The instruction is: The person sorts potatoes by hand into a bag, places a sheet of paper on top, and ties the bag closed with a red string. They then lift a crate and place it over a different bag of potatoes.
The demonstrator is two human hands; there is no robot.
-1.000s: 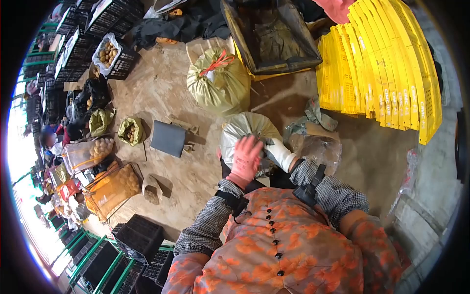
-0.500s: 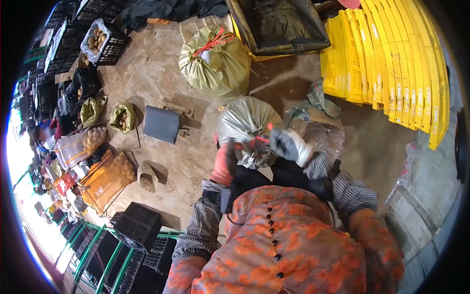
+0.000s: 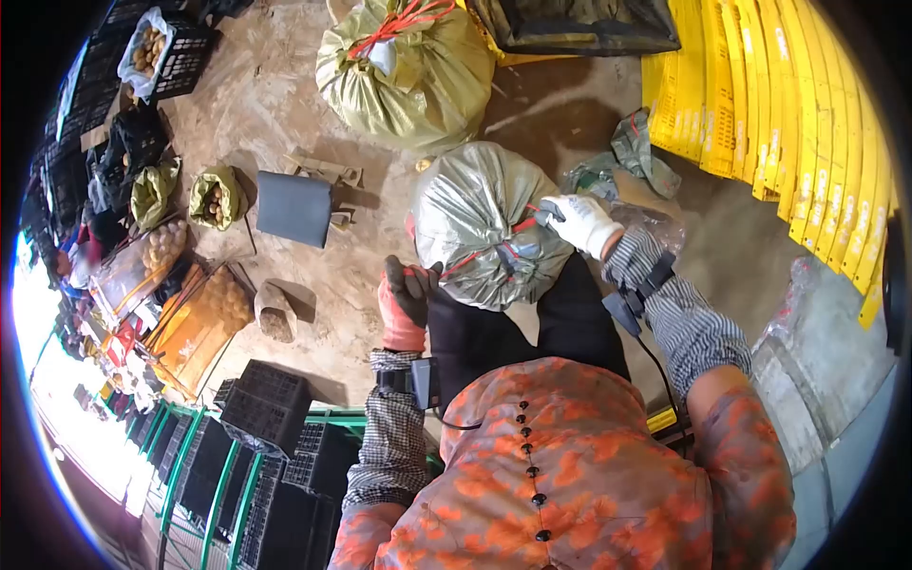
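A full silver sack [image 3: 484, 204] stands between my knees, its gathered top bound by a red cord [image 3: 460, 265]. My left hand [image 3: 406, 296], in a pink glove with dark fingers, pinches one end of the cord at the sack's near left side. On the sack's right, my right hand [image 3: 578, 222], in a white glove with grey fingertips, has its fingers closed on the other end. Between the hands the cord runs across the bunched neck. Just beyond stands a gold-coloured sack [image 3: 408, 85], tied with red cord at its top.
Left of the sack is a grey stool [image 3: 294, 209], with small open sacks [image 3: 218, 198] of round produce past it. Black crates [image 3: 266, 408] stand at lower left. Stacked yellow crates [image 3: 741, 95] line the right. A dark-lined tray [image 3: 579, 43] lies ahead, crumpled plastic [image 3: 646, 204] at right.
My hands have moved apart, left hand leftward and right hand slightly right and up, stretching the cord. The camera view has shifted, so the sack shows more of its top.
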